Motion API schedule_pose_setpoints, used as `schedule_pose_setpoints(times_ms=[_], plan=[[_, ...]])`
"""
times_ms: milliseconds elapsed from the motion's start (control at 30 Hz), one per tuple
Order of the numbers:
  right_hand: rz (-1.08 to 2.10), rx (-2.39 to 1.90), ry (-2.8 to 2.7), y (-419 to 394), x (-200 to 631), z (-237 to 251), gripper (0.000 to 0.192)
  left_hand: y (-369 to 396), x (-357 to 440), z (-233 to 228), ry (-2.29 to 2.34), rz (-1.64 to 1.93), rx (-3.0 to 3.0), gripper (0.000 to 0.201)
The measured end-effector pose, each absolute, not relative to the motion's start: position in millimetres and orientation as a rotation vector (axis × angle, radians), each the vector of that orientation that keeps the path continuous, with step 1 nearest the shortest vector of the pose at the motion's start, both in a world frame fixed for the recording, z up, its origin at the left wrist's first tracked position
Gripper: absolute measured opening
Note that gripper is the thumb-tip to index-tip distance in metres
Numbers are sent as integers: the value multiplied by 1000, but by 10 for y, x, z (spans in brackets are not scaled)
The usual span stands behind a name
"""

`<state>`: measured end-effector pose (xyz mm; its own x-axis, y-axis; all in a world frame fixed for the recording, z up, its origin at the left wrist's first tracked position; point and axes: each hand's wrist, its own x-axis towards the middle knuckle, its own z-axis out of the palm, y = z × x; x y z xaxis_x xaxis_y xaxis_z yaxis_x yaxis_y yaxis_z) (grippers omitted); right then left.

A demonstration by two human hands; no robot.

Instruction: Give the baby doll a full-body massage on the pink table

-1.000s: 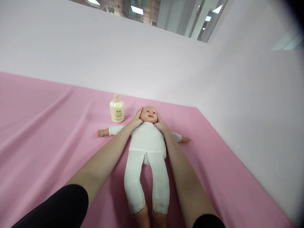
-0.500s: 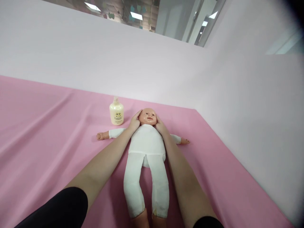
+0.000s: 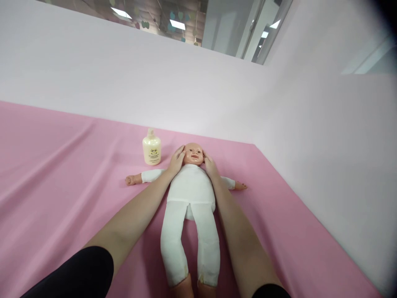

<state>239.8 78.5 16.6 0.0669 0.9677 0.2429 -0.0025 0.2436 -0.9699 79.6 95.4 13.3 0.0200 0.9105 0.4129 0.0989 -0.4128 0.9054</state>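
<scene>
Training or studio room — pink cloth [image 3: 62,174] over bench, plain white partitions [image 3: 124,82], practice doll [image 3: 190,186], lotion bottle [image 3: 151,148]; office-style ceiling lights [image 3: 177,25] beyond.

Only a cream bottle [image 3: 151,147] stands just left of the doll's head [image 3: 193,154]; pink sheet [image 3: 62,165] lies open elsewhere.

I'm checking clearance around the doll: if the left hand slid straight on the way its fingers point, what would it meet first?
The left hand points past the doll's head toward the white wall. Only pink cloth lies ahead; the bottle seems off to the side.
</scene>
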Motion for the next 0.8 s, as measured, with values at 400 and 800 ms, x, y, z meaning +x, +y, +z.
schedule_pose_setpoints(times_ms=[400,800], plan=[[703,-1214,-1657,637,2468,203,81,900,829,113,1007,1397,2001,67],[828,-1278,-1610,655,2461,209,87,857,816,165,886,1415,2115,47]])
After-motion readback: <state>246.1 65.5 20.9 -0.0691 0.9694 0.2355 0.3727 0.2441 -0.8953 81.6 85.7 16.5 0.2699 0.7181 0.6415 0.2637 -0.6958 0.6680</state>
